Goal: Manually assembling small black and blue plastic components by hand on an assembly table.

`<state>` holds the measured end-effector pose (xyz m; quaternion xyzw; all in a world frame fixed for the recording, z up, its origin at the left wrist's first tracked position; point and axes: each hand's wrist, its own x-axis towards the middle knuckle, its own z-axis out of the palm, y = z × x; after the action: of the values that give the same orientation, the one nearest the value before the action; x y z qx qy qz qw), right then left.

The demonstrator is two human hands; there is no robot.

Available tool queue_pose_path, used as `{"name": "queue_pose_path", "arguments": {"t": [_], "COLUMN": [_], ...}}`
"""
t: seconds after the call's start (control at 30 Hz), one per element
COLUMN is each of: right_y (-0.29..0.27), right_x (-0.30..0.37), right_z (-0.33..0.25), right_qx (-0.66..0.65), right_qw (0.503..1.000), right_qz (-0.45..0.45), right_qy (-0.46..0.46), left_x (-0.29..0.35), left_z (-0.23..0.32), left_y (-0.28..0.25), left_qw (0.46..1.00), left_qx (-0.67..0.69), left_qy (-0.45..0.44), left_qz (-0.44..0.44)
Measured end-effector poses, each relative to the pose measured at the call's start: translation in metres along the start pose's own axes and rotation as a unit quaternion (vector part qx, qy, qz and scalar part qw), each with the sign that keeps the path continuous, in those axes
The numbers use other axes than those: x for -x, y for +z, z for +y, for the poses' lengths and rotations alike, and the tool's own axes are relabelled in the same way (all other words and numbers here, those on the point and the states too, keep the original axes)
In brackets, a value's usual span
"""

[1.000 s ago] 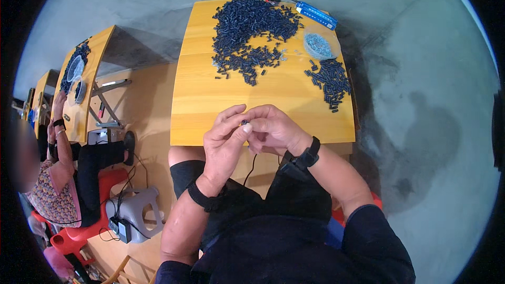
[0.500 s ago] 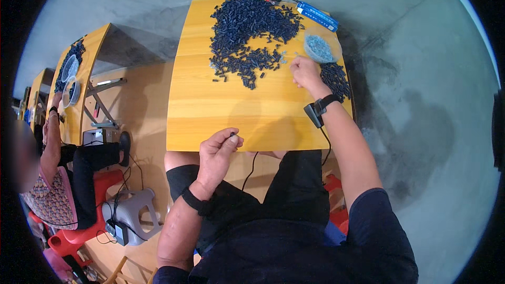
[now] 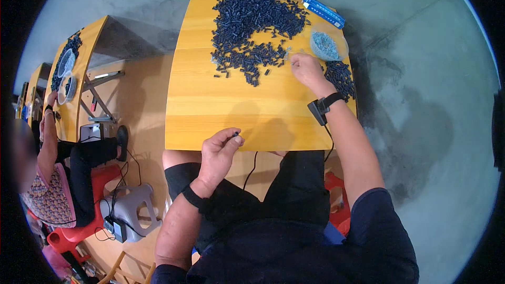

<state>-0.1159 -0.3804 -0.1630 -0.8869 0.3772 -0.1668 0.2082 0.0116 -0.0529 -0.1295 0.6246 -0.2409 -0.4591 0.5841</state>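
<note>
My left hand (image 3: 219,153) is closed at the table's near edge, pinching a small black cylindrical piece (image 3: 235,134) between thumb and fingertips. Farther out, my right hand (image 3: 309,70) hovers over or rests on the table with fingers pinched together; whatever they hold is too small to make out. Its fingertips are beside a few scattered pale bits (image 3: 288,50). A clear bowl (image 3: 342,47) full of small light-blue pieces (image 3: 324,45) stands just beyond that hand. A large heap of black cylindrical pieces (image 3: 247,16) spreads over the far part of the table.
A smaller pile of black pieces (image 3: 341,78) lies by the yellow table's (image 3: 210,110) right edge. At the far right corner lies a blue box (image 3: 323,12) near a black cable. To the left, a person (image 3: 52,189) sits at another table (image 3: 93,47) with bowls.
My right hand has shifted slightly left and away from the bowl, toward the scattered pale bits. My left hand keeps its pinch on the black piece. The view has tilted a little.
</note>
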Motion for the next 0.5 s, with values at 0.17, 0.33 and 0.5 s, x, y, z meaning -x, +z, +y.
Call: {"name": "queue_pose_path", "arguments": {"t": [0.17, 0.33, 0.5], "right_y": [-0.005, -0.003, 0.002], "right_x": [0.006, 0.002, -0.001], "right_z": [-0.004, 0.010, -0.002], "right_qx": [-0.055, -0.018, 0.032], "right_qw": [0.999, 0.999, 0.999], "right_qz": [0.001, 0.017, -0.003], "right_qy": [-0.001, -0.021, 0.042], "left_x": [0.000, -0.001, 0.000], "left_z": [-0.006, -0.002, 0.003], "left_y": [0.004, 0.009, 0.011], "left_qw": [1.000, 1.000, 1.000], "left_qx": [0.024, -0.007, -0.024], "left_qy": [0.002, 0.015, 0.014], "left_qz": [0.000, -0.017, -0.014]}}
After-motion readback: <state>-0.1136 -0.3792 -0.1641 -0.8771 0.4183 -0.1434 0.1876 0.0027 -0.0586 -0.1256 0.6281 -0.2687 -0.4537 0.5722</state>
